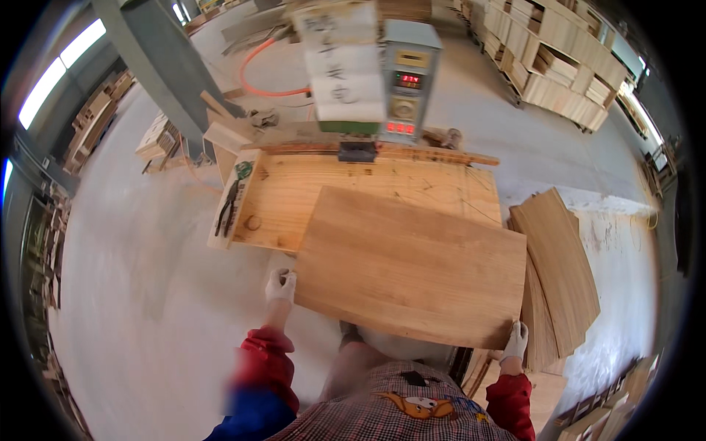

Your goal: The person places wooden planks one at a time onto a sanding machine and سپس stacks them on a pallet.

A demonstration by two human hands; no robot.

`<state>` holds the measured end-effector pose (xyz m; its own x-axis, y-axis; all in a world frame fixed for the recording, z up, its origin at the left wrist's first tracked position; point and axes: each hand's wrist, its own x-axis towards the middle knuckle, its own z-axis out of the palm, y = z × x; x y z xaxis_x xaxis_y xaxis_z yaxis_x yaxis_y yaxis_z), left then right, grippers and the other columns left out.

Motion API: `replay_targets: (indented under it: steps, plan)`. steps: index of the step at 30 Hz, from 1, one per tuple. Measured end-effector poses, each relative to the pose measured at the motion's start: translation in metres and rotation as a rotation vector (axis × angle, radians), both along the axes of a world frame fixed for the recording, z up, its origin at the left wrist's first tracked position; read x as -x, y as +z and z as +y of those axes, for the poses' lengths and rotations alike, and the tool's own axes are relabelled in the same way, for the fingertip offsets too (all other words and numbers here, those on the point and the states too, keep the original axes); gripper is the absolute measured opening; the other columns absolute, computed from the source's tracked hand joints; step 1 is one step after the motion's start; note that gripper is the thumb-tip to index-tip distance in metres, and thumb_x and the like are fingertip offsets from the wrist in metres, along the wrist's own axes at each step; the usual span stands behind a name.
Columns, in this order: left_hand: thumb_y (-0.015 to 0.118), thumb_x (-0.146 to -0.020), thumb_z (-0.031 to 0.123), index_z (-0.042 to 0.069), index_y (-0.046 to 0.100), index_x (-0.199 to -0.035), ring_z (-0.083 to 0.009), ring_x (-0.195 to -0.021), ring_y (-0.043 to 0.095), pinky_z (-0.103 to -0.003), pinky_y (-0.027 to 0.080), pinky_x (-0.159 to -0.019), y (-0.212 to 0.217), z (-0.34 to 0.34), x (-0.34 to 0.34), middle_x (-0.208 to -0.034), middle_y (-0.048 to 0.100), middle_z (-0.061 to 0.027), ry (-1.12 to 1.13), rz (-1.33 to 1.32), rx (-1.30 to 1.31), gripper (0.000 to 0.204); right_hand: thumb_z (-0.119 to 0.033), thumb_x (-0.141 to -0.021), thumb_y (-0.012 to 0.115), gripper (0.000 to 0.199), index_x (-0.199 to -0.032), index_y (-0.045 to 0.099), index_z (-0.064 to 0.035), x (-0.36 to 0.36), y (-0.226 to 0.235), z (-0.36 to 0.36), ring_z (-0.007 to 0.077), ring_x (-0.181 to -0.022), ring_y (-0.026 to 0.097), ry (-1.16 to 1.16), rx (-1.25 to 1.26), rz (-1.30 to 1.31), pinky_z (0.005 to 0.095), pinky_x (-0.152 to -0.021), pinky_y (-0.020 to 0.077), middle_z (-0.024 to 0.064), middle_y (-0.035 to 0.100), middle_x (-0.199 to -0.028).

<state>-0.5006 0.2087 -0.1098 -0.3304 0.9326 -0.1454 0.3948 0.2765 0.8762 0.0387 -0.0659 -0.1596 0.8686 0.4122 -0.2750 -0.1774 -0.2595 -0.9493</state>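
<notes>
A wide brown wooden panel [412,268] is held level and slightly askew over the near side of a pale wooden workbench [283,198]. My left hand [281,285], in a white glove, grips the panel's left edge near its front corner. At the front right corner, my gloved right hand [516,340] closes on the edge. The panel's far part overlaps the bench top; its near part reaches past the bench toward my checked apron. My fingertips beneath the panel are hidden.
Pliers [228,206] lie on the bench's left ledge. Behind the bench stands a grey control box [410,77] with red digits, beside a white covered unit [342,66]. More brown panels [562,268] are stacked at the right. A grey pillar [158,70] rises at back left.
</notes>
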Motion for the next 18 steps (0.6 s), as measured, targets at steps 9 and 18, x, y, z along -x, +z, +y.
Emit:
replay_targets:
  steps: [9,18]
  plan:
    - [0.076,-0.067,0.036,0.012,0.051,-0.118,-0.0367,-0.124,0.038,-0.051,0.028,-0.105,0.044,0.077,0.064,-0.132,0.042,-0.0199,-0.516,0.865,-0.283,0.062,-0.018,-0.090,0.058,0.054,-0.139,0.035,-0.0125,0.065,0.054,0.150,0.0145,-0.118,0.041,0.143,-0.187,0.138,0.0290,-0.095,0.0357,0.0027,0.042,-0.133]
    - [0.079,-0.057,0.046,0.013,0.052,-0.116,-0.0395,-0.126,0.035,-0.054,0.025,-0.104,0.039,0.111,0.096,-0.134,0.041,-0.0202,-0.611,0.832,-0.233,0.072,-0.041,-0.057,0.083,0.106,-0.141,0.028,-0.0088,0.097,0.100,0.175,0.0405,-0.135,0.018,0.713,0.957,-0.867,0.0496,-0.110,0.0179,0.0193,0.026,-0.146]
